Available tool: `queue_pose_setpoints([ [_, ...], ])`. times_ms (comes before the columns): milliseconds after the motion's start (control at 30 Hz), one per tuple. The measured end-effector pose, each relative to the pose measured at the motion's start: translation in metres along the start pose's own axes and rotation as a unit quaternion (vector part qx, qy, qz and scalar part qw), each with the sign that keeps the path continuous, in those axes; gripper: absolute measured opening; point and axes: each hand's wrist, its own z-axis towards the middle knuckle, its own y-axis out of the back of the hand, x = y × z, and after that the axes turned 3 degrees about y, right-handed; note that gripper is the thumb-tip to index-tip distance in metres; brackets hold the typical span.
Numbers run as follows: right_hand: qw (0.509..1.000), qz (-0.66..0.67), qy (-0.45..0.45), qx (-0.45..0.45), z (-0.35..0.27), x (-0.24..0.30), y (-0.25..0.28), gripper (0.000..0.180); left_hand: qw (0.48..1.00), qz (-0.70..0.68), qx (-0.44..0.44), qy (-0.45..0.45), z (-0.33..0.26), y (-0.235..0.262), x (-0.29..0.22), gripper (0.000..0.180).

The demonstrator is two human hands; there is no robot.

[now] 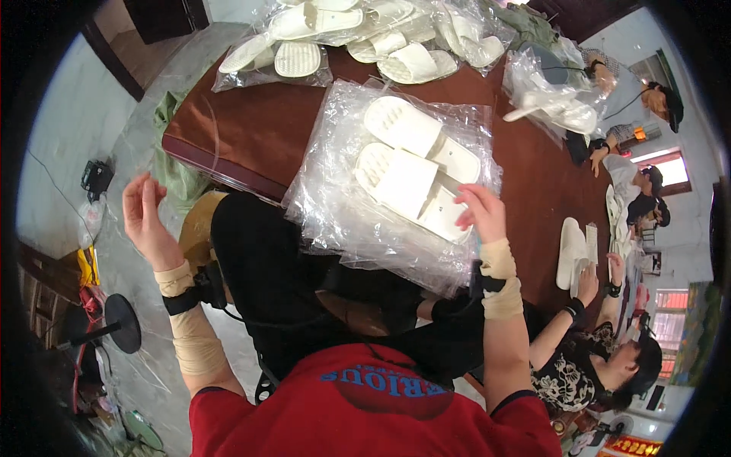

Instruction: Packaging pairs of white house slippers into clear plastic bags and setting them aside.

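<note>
A pair of white slippers (403,183) lies side by side on a stack of clear plastic bags (327,164), at the near edge of the brown table. Close to the heel end of the nearer slipper is my right hand (486,215), its fingers loosely bent and apart. It does not grip the slipper; whether a fingertip touches it I cannot tell. My left hand (146,221) is raised in the air, off the table's left side. Its fingers are loosely curved with nothing in them. Tan wraps and black bands circle both wrists.
Bagged white slippers (316,23) are heaped along the table's far edge, with another bagged pair (560,110) at the far right. On the right, a co-worker's hands (586,283) handle white slippers (571,251). A round black disc on a stand (122,323) is at left.
</note>
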Motion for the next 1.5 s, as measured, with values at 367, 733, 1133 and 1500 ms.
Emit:
queue_pose_setpoints([
  [367,0.993,0.064,-0.07,0.076,0.013,0.002,-0.051,0.033,0.826,0.253,0.392,-0.314,-0.062,-0.211,-0.021,0.037],
  [733,0.933,-0.338,0.116,0.032,-0.024,0.052,0.042,0.029,0.86,0.257,0.402,-0.18,-0.084,-0.288,0.094,0.06],
  [1133,0.607,-0.616,0.358,0.353,0.074,0.073,0.01,0.018,0.838,0.278,0.429,-0.193,-0.081,-0.277,0.091,0.066],
  [1500,0.772,-0.552,0.272,0.159,0.096,0.065,0.088,0.025,0.854,0.277,0.389,-0.208,-0.088,-0.278,0.088,0.071],
])
